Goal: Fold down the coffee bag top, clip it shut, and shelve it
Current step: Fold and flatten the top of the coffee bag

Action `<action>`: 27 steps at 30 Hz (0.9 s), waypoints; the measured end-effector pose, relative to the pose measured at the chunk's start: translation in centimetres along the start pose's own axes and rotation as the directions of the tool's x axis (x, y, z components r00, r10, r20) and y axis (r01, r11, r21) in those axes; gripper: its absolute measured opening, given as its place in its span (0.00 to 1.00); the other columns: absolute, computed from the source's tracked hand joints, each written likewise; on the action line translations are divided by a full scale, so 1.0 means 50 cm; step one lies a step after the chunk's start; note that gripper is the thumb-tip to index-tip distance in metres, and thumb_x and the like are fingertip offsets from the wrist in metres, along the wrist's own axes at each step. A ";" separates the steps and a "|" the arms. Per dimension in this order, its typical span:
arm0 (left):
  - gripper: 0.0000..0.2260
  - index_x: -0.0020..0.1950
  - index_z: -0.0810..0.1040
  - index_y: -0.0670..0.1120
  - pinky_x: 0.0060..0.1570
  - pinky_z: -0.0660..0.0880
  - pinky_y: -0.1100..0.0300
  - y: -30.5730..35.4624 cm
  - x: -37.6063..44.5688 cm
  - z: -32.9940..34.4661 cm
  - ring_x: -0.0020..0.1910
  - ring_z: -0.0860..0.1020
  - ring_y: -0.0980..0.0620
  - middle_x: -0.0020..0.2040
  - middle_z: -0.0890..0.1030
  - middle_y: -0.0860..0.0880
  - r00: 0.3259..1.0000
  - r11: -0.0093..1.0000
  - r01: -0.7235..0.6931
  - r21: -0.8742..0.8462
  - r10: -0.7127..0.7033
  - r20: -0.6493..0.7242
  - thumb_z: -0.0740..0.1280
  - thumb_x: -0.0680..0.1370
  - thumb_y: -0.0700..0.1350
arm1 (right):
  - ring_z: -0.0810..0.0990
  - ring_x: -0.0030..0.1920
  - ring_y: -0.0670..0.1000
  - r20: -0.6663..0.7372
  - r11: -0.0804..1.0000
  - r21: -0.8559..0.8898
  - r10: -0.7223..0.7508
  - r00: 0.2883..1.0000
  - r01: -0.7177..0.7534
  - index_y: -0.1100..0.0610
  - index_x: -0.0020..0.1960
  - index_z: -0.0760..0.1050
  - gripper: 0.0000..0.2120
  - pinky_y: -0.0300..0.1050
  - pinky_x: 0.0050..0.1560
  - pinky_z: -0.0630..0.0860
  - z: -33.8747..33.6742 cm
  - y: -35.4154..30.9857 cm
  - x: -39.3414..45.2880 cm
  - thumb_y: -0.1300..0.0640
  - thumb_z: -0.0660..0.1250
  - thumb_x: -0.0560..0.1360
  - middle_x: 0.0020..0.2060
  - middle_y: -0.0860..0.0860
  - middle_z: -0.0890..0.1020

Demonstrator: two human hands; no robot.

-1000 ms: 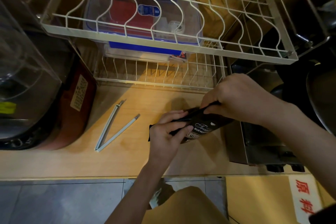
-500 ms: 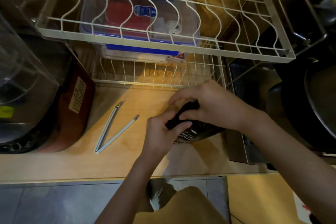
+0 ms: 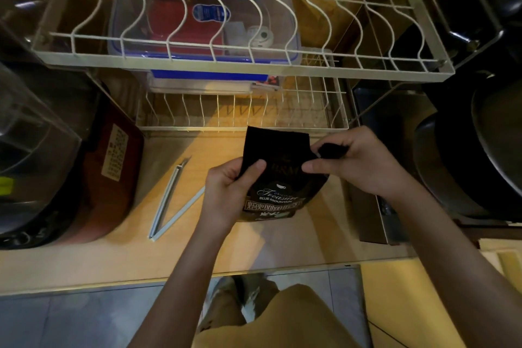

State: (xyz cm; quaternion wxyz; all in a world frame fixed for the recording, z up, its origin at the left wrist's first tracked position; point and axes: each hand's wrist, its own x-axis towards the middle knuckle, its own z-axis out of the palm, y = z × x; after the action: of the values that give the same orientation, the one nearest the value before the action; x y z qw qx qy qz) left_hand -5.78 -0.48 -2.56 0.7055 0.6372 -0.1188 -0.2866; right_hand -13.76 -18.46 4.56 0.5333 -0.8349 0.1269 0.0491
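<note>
I have my left hand (image 3: 234,189) pinching the left edge of the coffee bag (image 3: 278,178), thumb across the front panel, so the bag stands steady on the counter (image 3: 282,240) while the top gets worked. My right hand (image 3: 353,167) pinches the bag's upper right corner between thumb and curled fingers, gathering that flap ready to crease; the top edge looks unfolded to me, standing up flat and straight. The bag is matte black, soft-sided and pliable, plump in its lower half where the pale lettering sits, thin and limp above. Left of my hands the clip (image 3: 169,200) lies on the pale wood-look counter (a slim white bar, hinged at its near end and splayed open in a narrow V), within easy reach for the sealing step. Beyond the bag stands a white wire rack (image 3: 243,66), its lower shelf holding a clear lidded box (image 3: 203,22) with a blue rim.
</note>
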 end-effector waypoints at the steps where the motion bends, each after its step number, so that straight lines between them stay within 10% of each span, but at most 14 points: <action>1: 0.05 0.38 0.81 0.48 0.34 0.76 0.61 0.002 -0.001 -0.001 0.36 0.81 0.52 0.32 0.84 0.54 1.000 1.000 -0.003 0.009 0.003 -0.002 0.66 0.69 0.47 | 0.83 0.41 0.43 -0.011 1.000 0.007 0.002 1.000 -0.002 0.54 0.42 0.81 0.08 0.33 0.39 0.77 0.002 0.003 0.003 0.66 0.72 0.67 0.33 0.41 0.84; 11: 0.09 0.44 0.79 0.41 0.35 0.78 0.63 0.010 -0.002 -0.034 0.39 0.82 0.51 0.36 0.84 0.50 0.997 0.994 0.058 -0.088 -0.055 0.046 0.65 0.70 0.45 | 0.79 0.48 0.35 -0.061 0.940 0.339 0.066 0.996 -0.041 0.49 0.50 0.74 0.25 0.28 0.45 0.75 0.053 0.045 -0.008 0.72 0.73 0.62 0.46 0.43 0.80; 27: 0.06 0.42 0.80 0.43 0.34 0.78 0.65 0.023 0.019 -0.020 0.37 0.83 0.53 0.34 0.85 0.52 0.998 0.998 0.058 -0.023 -0.058 0.014 0.67 0.68 0.44 | 0.84 0.41 0.47 -0.211 0.853 0.521 0.113 0.971 0.014 0.69 0.46 0.79 0.10 0.34 0.39 0.79 0.097 0.085 0.005 0.64 0.70 0.67 0.34 0.46 0.86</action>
State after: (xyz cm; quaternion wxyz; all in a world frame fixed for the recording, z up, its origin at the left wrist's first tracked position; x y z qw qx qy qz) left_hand -4.17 -0.13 -1.78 0.7035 0.6301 -0.1015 -0.3125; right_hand -14.38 -15.83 -1.28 0.7182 -0.6565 0.2190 -0.0719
